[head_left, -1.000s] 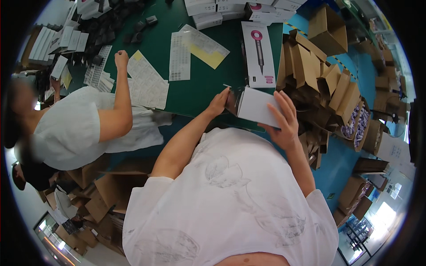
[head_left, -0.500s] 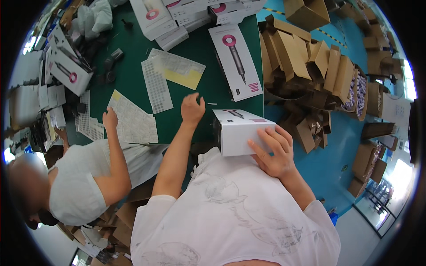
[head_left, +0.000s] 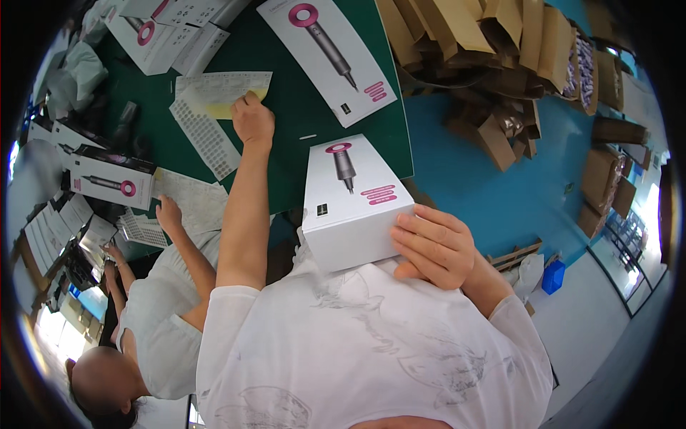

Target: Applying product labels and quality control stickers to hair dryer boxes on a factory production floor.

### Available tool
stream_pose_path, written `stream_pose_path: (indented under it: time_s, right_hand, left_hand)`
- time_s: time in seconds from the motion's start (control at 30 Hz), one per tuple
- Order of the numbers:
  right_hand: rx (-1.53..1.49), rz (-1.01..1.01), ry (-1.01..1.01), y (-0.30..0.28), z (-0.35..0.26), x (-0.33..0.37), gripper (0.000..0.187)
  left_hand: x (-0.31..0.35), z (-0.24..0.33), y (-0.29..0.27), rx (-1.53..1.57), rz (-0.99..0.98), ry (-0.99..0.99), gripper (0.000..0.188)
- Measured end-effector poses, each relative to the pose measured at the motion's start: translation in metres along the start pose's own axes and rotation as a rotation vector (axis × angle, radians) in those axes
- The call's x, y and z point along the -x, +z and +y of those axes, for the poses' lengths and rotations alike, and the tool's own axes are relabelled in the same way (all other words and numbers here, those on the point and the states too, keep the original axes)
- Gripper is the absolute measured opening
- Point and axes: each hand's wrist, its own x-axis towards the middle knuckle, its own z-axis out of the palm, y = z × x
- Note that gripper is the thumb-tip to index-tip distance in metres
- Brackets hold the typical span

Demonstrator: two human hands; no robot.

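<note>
A white hair dryer box (head_left: 357,186) stands at the table's near edge, against my shirt, its printed face up. My right hand (head_left: 437,247) holds its right end, fingers bent over the corner. Farther off to the left, my left hand (head_left: 253,120) has its fingers curled, with the tips at the yellow part of a label sheet (head_left: 223,84). What lies between those fingertips, if anything, is hidden. Beside it lies a white sheet of round stickers (head_left: 207,139). A second hair dryer box (head_left: 332,61) lies flat beyond the first.
More white boxes (head_left: 175,32) are stacked at the far left of the green table (head_left: 289,171). A co-worker (head_left: 161,322) sits at my left, one hand near a paper sheet (head_left: 189,189) and another hair dryer box (head_left: 111,179). Open cardboard cartons (head_left: 493,43) stand at the right.
My left hand has reached forward onto the yellow part of the label sheet. The box under my right hand has tipped so its printed face shows more. The whole view has shifted.
</note>
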Motion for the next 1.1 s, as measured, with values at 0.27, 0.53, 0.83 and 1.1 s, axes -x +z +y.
stream_pose_path:
  time_s: [0.27, 0.53, 0.83, 1.1]
  right_hand:
    - [-0.026, -0.008, -0.071, -0.002, 0.008, -0.003, 0.036]
    - [-0.259, 0.166, 0.102, -0.025, 0.002, -0.038, 0.009]
    - [-0.587, 0.103, 0.425, 0.001, -0.012, -0.115, 0.049]
    - [-0.811, 0.270, 0.379, -0.004, -0.036, -0.143, 0.037]
  left_hand:
    - [-0.006, 0.003, -0.029, 0.201, 0.120, -0.197, 0.019]
    - [0.038, 0.056, -0.163, 0.520, 0.614, -0.061, 0.020]
    - [0.078, 0.079, -0.287, 0.403, 0.770, 0.377, 0.047]
    - [0.109, 0.083, -0.378, 0.577, 0.663, 0.520, 0.052]
